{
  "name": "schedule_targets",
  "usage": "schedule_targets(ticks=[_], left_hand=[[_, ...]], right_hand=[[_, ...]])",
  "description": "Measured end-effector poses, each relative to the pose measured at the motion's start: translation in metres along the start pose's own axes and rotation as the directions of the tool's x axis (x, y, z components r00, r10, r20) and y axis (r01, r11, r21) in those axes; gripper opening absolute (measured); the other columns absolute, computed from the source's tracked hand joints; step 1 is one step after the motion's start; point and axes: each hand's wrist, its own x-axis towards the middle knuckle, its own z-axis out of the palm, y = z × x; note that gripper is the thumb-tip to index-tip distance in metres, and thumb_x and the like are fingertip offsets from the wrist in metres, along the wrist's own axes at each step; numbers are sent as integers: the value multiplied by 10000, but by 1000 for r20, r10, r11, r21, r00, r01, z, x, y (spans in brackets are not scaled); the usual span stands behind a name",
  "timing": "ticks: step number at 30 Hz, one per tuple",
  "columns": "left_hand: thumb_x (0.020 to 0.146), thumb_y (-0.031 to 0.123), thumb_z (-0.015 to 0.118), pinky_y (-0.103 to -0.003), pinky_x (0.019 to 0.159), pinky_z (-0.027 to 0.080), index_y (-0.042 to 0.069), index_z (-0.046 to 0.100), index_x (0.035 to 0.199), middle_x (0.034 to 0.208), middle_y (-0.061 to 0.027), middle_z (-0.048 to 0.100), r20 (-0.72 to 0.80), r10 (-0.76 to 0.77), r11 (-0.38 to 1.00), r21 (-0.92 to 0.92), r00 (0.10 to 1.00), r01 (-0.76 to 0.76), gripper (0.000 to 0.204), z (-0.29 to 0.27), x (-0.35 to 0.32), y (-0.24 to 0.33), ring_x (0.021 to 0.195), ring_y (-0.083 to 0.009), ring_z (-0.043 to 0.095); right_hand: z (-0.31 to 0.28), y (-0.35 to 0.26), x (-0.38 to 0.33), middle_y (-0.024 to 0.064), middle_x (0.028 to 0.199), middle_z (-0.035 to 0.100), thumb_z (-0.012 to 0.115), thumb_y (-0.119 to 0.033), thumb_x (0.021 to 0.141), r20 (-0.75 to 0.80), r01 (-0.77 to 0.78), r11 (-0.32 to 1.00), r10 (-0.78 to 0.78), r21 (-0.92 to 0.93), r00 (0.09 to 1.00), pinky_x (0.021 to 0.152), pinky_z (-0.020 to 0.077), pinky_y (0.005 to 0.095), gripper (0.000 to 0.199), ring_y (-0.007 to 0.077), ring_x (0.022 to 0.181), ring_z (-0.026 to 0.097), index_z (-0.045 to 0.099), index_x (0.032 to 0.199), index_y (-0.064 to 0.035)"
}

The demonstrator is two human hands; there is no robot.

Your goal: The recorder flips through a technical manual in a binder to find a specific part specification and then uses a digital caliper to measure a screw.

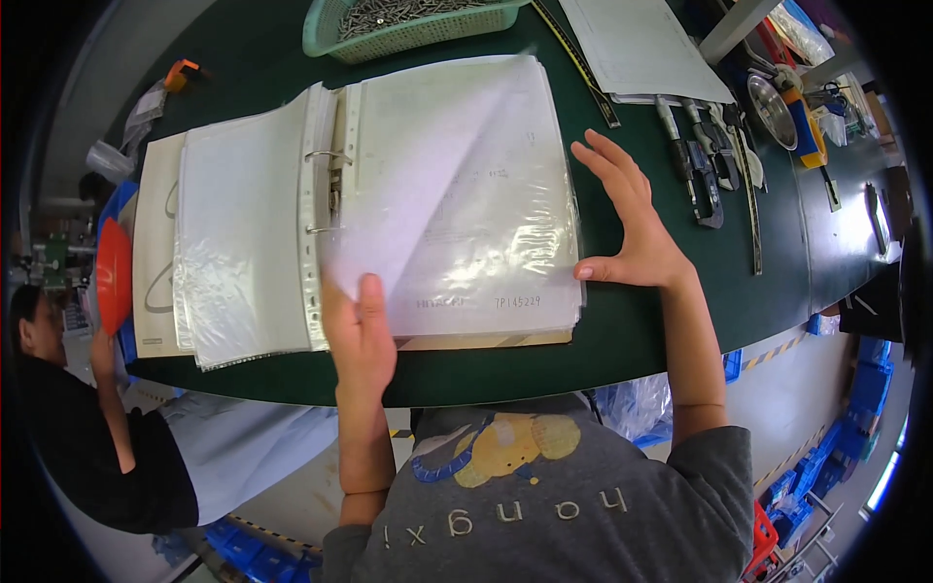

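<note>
A ring binder (151, 325) lies open on the green table, with clear plastic sleeves on both sides of its metal rings (328, 155). One sleeved page (428, 185) is lifted and folded over toward the left, blurred by motion. My left hand (362, 335) grips this page by its lower part, thumb on top and fingers hidden behind it. Beneath it, the right-hand stack of sleeved sheets (525, 233) shows a drawing with faint print. My right hand (627, 223) is spread open beside the stack's right edge, its thumb tip at the sheets' border.
A green basket of small metal parts (418, 39) stands behind the binder. Papers (637, 49), a tape-like rule (578, 63), micrometers (695, 160) and a metal bowl (773, 112) lie to the right. On the left, a person (87, 437) is near a red bowl-shaped thing (114, 275).
</note>
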Motion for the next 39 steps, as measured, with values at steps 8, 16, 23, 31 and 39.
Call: schedule_targets(ticks=[8,16,23,31,39], left_hand=[[905,276,422,-290,822,394,-82,471,1091,1054,-132,529,-352,-492,805,-532,797,262,406,-9,-1,3,944,-163,496],[885,163,440,-341,859,415,-76,351,1199,1164,-172,453,-443,-263,895,-443,857,46,405,-6,-15,-9,1021,-222,480],[874,133,435,-348,918,353,-78,279,1240,1219,-192,395,-503,-34,956,-269,864,-118,450,-1,-14,-6,1086,-232,428],[871,126,421,-351,942,306,-95,183,1252,1249,-226,316,-522,37,963,-208,852,-170,500,5,-11,0,1126,-256,375],[869,128,422,-376,964,284,-88,110,1274,1287,-247,251,-535,119,964,-140,836,-226,555,4,-10,-1,1170,-293,333]], right_hand=[[7,-1,0,175,1354,219,747,-478,463,185,61,986,-32,-157,982,1016,140,445,955,363,1232,218,382,1283,-150],[8,-3,-1,188,1362,181,770,-475,401,214,53,982,-13,-180,977,1023,129,453,1020,378,1233,204,372,1289,-171],[8,-4,0,194,1345,198,769,-467,425,226,60,983,-20,-172,974,1026,125,481,1000,378,1225,220,357,1292,-186],[8,-4,2,187,1344,204,766,-453,433,234,59,982,-16,-177,972,1025,125,479,983,372,1222,228,363,1288,-184],[8,-6,-1,187,1348,201,762,-462,434,239,54,982,-9,-183,971,1026,117,485,984,377,1224,227,363,1289,-181]])
